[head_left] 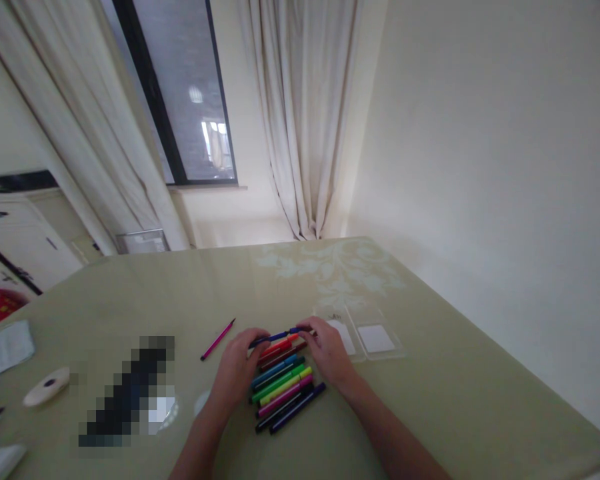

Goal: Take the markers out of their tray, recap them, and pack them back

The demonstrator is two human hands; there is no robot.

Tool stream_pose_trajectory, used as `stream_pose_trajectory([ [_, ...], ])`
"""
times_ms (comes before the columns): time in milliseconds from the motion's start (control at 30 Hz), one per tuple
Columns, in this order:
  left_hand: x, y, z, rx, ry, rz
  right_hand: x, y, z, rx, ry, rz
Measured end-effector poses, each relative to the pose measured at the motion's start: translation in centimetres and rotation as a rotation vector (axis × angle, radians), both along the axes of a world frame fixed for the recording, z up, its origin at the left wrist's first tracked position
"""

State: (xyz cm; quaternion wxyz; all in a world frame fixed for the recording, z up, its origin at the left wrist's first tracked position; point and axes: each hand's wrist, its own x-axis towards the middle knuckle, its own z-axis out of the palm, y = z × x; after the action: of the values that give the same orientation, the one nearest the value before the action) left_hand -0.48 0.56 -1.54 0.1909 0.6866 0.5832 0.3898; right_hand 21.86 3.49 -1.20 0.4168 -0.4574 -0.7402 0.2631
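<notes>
A blue marker [279, 337] spans the gap between my two hands at the far end of a row of coloured markers. My left hand [241, 353] pinches its left end, and my right hand [329, 348] pinches its right end. Just beneath them lie an orange-red marker [275, 349] and a dark red marker [283, 358]. Nearer to me the row continues with a green marker [277, 385], a yellow marker [287, 387], a pink marker [285, 397] and a dark blue marker [298, 409]. A magenta pen [218, 340] with a dark pointed tip lies apart, left of my left hand.
A clear plastic case [386, 353] with white inserts lies flat beyond my right hand. On the left are a blurred-out dark object [130, 393], a white oval object [47, 387] and a pale packet [6, 350]. A wall [480, 167] borders the table's [460, 400] right side.
</notes>
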Motion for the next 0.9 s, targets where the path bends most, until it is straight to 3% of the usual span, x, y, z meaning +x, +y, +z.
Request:
stream_pose_trajectory([
  [267, 0.7, -0.3, 0.3, 0.086, -0.055, -0.016, 0.6, 0.1, 0.4, -0.008, 0.09, 0.052],
  [700, 1.3, -0.4, 0.5, 0.038, -0.057, -0.03, 0.8, 0.4, 0.3, -0.118, 0.138, 0.091],
  [800, 0.9, -0.3, 0.3, -0.018, -0.004, -0.03, 1.2, 0.8, 0.3, -0.098, 0.064, 0.033],
  [900, 0.2, -0.1, 0.0, -0.072, 0.089, -0.003, 1.8, 1.0, 0.1, -0.013, -0.183, -0.059],
])
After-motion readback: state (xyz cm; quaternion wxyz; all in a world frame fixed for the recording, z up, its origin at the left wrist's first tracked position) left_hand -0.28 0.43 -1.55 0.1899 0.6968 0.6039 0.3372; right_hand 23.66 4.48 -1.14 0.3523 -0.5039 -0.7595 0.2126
